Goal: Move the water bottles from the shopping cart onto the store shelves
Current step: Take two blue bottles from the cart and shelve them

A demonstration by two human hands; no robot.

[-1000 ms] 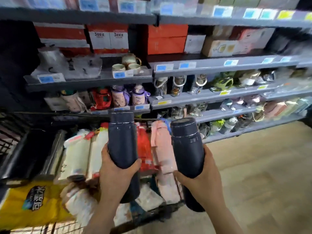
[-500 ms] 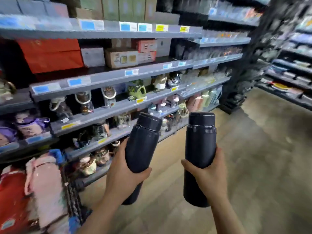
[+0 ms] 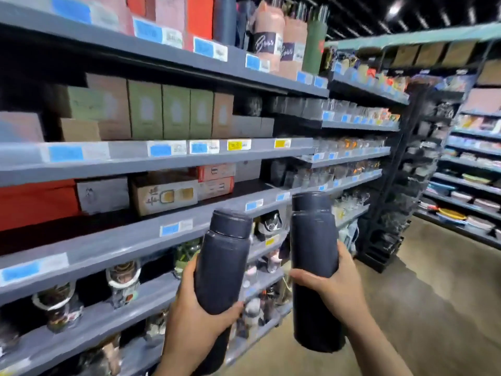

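Observation:
I hold two tall dark navy water bottles upright in front of the store shelves [image 3: 173, 156]. My left hand [image 3: 198, 318] grips the left bottle [image 3: 222, 261] round its lower half, thumb across the front. The right bottle [image 3: 314, 245] sits a little higher, and my right hand [image 3: 333, 283] grips it round the middle. Both bottles have their lids on and hang in the air beside the grey shelving, touching no shelf. The shopping cart is out of view.
Boxes [image 3: 173, 112] fill the middle shelves, glass jars and cups the lower ones. Pink, navy and green bottles [image 3: 271, 36] stand on the top shelf. A dark rack [image 3: 390, 234] closes the shelf run's far end. Brown aisle floor [image 3: 433, 308] opens to the right, more shelving beyond.
The view has swung right and up, away from the cart, which has left the frame. Both bottles stay in my hands and now sit before higher shelves.

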